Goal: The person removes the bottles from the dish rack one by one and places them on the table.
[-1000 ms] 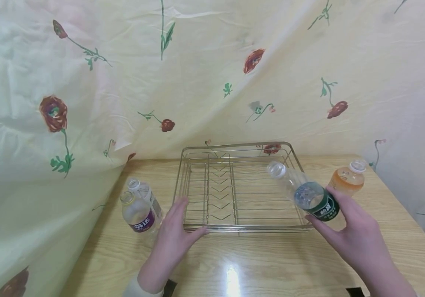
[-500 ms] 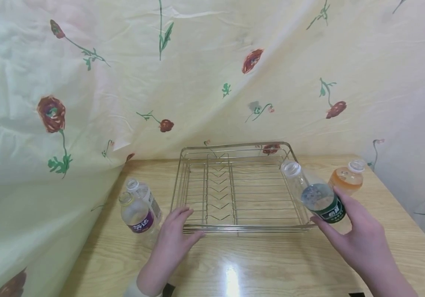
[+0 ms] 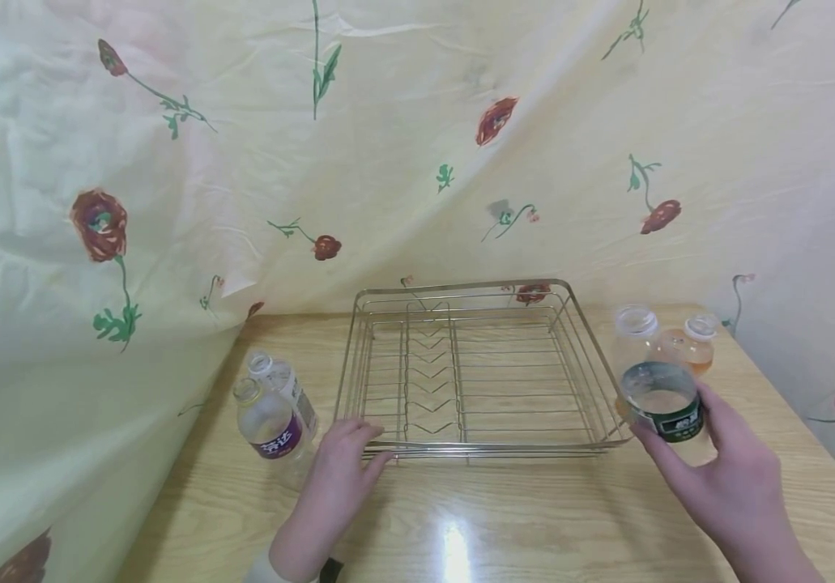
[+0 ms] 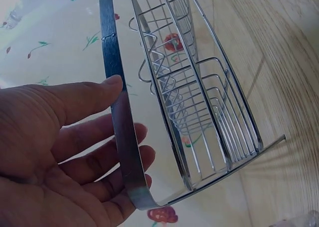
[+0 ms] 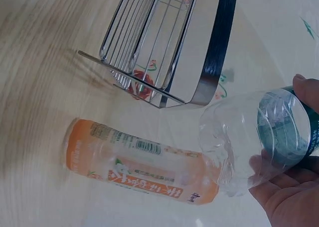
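Observation:
My left hand (image 3: 333, 478) grips the front left corner of a metal wire dish rack (image 3: 490, 446). In the left wrist view the thumb lies on the rack's flat rim band (image 4: 119, 112), with the fingers curled behind it. On the right, my right hand (image 3: 734, 486) holds a clear plastic bottle (image 3: 679, 421) with a dark green label round its lower part. This bottle is capless and tilted, its neck pointing away from me. Beside it stands an orange-labelled bottle (image 5: 134, 162), upright on the table; the held bottle overlaps its top in the right wrist view.
Left of the rack stand two capless clear bottles, one with a purple label (image 3: 279, 437) and one with a pale label (image 3: 304, 397). The wooden table (image 3: 504, 518) meets a flowered cloth (image 3: 417, 162) at the back and sides.
My right hand has carried the green-labelled bottle rightward, away from the rack and towards the orange-labelled bottle. The bottle has turned more upright. The left hand has drawn slightly down and left at the rim.

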The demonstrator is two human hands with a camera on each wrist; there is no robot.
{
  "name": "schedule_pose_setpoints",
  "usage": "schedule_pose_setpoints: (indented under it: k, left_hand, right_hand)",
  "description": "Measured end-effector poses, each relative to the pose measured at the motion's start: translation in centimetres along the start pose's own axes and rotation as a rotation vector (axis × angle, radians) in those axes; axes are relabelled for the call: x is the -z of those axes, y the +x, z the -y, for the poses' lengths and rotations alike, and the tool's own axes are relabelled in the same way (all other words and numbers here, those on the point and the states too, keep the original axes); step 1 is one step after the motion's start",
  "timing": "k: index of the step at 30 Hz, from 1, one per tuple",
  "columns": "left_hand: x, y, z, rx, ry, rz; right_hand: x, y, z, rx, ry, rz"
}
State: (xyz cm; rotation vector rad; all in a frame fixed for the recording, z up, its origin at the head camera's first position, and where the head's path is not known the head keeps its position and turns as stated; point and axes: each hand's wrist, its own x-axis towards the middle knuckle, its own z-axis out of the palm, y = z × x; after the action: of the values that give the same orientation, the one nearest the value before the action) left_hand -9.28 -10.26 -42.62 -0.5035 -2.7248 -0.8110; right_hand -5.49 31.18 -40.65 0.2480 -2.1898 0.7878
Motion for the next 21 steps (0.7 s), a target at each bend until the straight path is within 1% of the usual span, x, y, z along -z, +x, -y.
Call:
schedule_pose_setpoints:
  k: [4, 6, 8, 16, 21]
  left_hand:
    - [0.0, -0.1, 0.1, -0.035, 0.021, 0.000]
    - [-0.1, -0.1, 0.2, -0.045, 0.031, 0.000]
    - [-0.2, -0.1, 0.3, -0.049, 0.042, 0.003]
    - [-0.2, -0.1, 0.5, -0.065, 0.064, -0.011]
    - [-0.2, 0.0, 0.5, -0.062, 0.056, -0.020]
  right_hand:
    - [0.2, -0.2, -0.3, -0.011, 0.020, 0.003]
    - [0.2, -0.4, -0.4, -0.015, 0.021, -0.009]
    - [0.2, -0.6, -0.6, -0.040, 0.013, -0.014]
    - [0.1, -1.1, -1.3, -0.180, -0.017, -0.016]
    - [0.1, -1.6, -1.8, -0.313, -0.030, -0.007]
